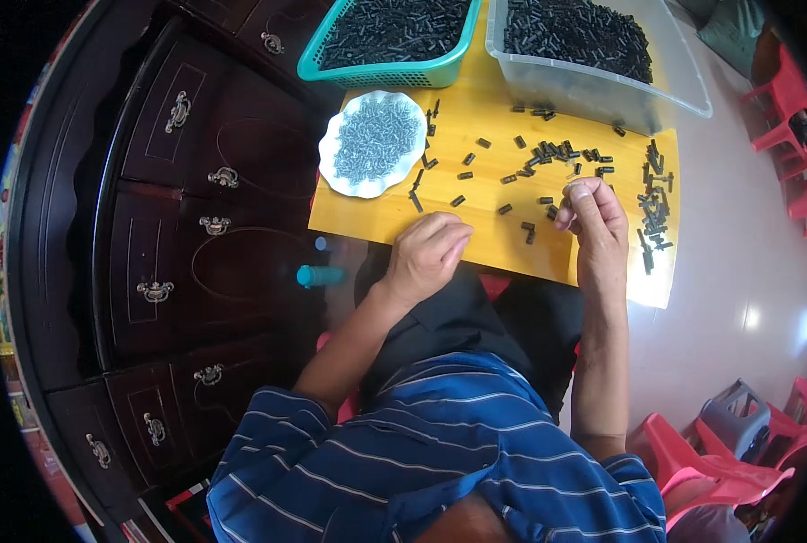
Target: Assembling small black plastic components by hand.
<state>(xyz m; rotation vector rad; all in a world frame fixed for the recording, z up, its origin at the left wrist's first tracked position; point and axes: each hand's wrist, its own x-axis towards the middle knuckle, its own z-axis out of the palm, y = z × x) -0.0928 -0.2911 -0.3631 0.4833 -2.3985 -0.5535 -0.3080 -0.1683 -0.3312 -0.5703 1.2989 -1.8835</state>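
Note:
My left hand (429,256) rests at the near edge of the yellow tabletop (480,231), its fingers curled closed; whatever may be inside is hidden. Over the right part of the table, my right hand (595,217) is closed in a pinch, thumb against fingers, and anything between the tips is too small to make out. Short black cylinders (553,152) lie scattered and heaped just beyond it. Longer black pieces (655,204) are gathered along the table's right edge. Left of the scattered pieces stands a white scalloped plate (329,168) full of small silvery metal parts (376,136).
A green plastic basket (403,74) and a clear plastic bin (584,90), both heaped with black pieces, stand at the far side. Dark wooden cabinets (177,226) with metal handles flank the left. Red chairs (702,462) and a grey stool (736,416) are on the right.

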